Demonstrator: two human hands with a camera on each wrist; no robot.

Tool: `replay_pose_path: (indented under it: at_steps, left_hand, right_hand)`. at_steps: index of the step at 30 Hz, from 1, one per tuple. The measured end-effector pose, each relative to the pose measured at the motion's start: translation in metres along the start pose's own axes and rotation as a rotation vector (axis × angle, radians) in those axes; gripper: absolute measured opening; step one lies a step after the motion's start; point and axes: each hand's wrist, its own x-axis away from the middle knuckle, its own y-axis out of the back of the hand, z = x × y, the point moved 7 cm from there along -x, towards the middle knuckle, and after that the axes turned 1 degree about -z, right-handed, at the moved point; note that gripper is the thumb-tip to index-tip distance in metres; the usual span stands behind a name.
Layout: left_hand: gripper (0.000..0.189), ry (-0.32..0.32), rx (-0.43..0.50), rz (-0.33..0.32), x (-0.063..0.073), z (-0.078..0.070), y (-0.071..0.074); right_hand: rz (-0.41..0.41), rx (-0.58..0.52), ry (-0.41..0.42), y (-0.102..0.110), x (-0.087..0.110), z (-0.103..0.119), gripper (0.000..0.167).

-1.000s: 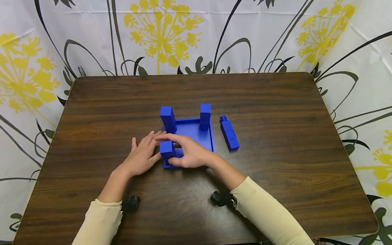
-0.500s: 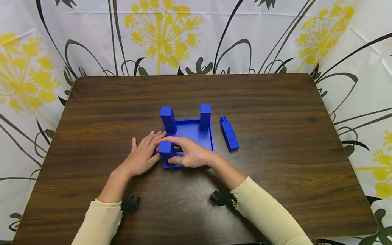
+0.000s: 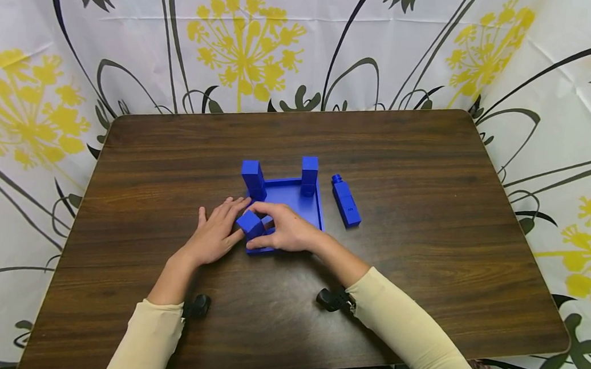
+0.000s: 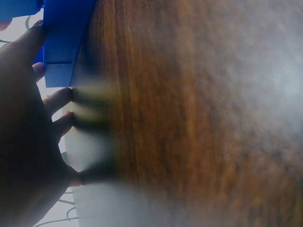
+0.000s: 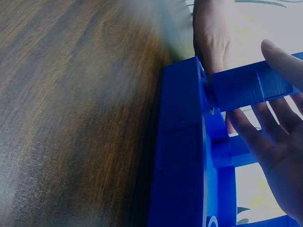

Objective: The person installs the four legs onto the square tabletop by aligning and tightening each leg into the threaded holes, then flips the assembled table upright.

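A small blue square tabletop (image 3: 294, 199) with raised edges lies upside down mid-table. At its near left corner a square blue table leg (image 3: 250, 222) stands, its top turned askew to the frame. My right hand (image 3: 286, 229) pinches this leg between thumb and fingers; in the right wrist view the leg (image 5: 241, 87) meets the corner of the tabletop (image 5: 180, 137). My left hand (image 3: 215, 233) rests at the left side, fingers stretched out, with its thumb (image 4: 28, 45) against the tabletop's edge (image 4: 60, 52). Two more legs stand upright at the back left (image 3: 252, 177) and back right corners.
A loose blue leg (image 3: 347, 204) with a threaded end lies just right of the tabletop. Everything sits on a brown wood-grain table (image 3: 417, 216). A white floral curtain (image 3: 336, 44) hangs behind and along the sides.
The leg in my right hand has twisted from square with the tabletop to an angle. My right thumb has slid left along it. The left hand has stayed in place.
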Motion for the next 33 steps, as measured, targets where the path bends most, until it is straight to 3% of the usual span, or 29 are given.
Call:
replay_pose_path:
  at_steps: [8, 17, 21, 28, 33]
  left_hand:
    - [0.065, -0.002, -0.004, 0.001, 0.0009, -0.0008, 0.0001]
    - [0.065, -0.018, 0.002, -0.001, 0.0007, -0.0015, 0.0001]
    - [0.065, -0.021, 0.003, -0.006, 0.0006, -0.0012, 0.0]
    - [0.065, -0.019, 0.002, -0.017, 0.0009, -0.0015, 0.0007]
    - [0.066, -0.012, 0.001, -0.009, 0.0007, -0.0011, 0.0]
  right_hand:
    - [-0.072, 0.107, 0.045, -0.0008, -0.0005, 0.0009, 0.045]
    - [-0.026, 0.151, 0.043, -0.0019, 0.0012, 0.0023, 0.061]
    - [0.022, 0.097, 0.056, -0.0012, 0.0025, 0.0027, 0.061]
    - [0.106, -0.142, 0.115, 0.0005, 0.0026, 0.0075, 0.062]
    - [0.149, -0.185, 0.143, -0.0013, 0.0019, 0.0086, 0.063]
